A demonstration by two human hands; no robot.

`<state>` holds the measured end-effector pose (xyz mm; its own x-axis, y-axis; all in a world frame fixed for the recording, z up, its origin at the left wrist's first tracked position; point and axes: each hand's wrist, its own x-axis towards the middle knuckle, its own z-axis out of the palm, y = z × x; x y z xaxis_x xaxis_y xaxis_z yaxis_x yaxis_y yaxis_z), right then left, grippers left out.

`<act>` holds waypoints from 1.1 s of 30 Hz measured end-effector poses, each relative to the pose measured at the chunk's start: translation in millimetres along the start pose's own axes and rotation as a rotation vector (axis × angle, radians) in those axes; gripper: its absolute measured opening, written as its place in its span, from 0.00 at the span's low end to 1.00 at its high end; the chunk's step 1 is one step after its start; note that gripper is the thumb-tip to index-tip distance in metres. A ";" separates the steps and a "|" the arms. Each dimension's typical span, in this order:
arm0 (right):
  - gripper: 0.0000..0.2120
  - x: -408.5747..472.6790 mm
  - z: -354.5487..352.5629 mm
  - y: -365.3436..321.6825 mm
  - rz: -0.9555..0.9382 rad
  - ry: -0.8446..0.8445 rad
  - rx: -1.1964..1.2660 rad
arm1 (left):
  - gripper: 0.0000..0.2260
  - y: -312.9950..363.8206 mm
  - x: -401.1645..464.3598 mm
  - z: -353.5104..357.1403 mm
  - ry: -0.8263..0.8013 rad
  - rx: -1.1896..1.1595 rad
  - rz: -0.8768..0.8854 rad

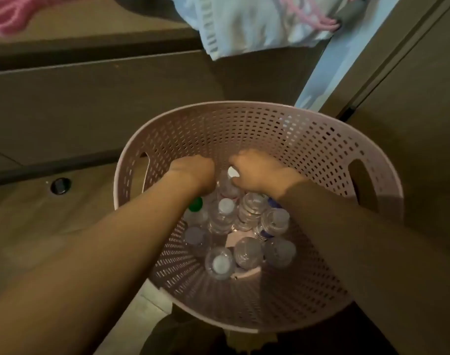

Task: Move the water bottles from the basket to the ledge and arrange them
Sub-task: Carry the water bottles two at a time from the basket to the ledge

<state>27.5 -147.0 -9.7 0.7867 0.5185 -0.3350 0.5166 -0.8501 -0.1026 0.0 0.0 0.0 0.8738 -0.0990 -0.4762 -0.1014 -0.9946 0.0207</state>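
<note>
The right hand [257, 172] has its fingers curled over the top of an upright bottle [227, 187] at the far side of the basket [244, 119], pinching it near its white cap [233, 172]. Just left of that grip, the left hand [193, 172] reaches down with its fingers bent out of sight behind the knuckles; it probably grips a second bottle, but I cannot tell from this angle.

Nearer than the grip, the other bottles [247, 213] stand packed together on the basket floor, touching one another. One with a green cap [195, 204] sits just under the left wrist, and three more, among them a white-capped one [220, 263], stand at the near side. None has left the basket, so the task looks barely begun.

Beyond and to the left of the grip runs the dark ledge [90, 42]. Pale cloth [257, 24] hangs above the basket's far rim.

The risks lie in the lift. A bottle held only by its neck may slip if wet or heavy. The pack is tight, so drawing one straight up could drag or tip its neighbours, and the forearms crossing low over the basket could knock the near ones. The light is dim, which makes the ledge's edge easy to misjudge.
</note>
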 end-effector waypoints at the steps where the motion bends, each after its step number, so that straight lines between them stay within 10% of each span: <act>1: 0.15 3.0 2.3 -3.1 0.006 -0.032 -0.021 | 0.10 0.7 0.4 0.7 -0.036 0.033 -0.006; 15: 0.17 6.3 14.7 -9.2 -0.002 0.058 -0.141 | 0.26 0.3 3.2 9.6 -0.069 0.005 -0.006; 22: 0.12 -9.8 5.1 -7.7 0.054 0.176 0.075 | 0.17 -7.1 -6.3 0.9 -0.042 -0.138 0.017; 33: 0.10 -49.2 -50.9 1.8 0.188 0.510 0.575 | 0.13 -11.4 -29.3 -49.3 0.484 -0.293 0.042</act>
<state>6.9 -169.4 54.3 0.9733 0.2214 0.0613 0.2130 -0.7700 -0.6015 -1.0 12.7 57.1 0.9973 -0.0726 -0.0141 -0.0647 -0.9494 0.3074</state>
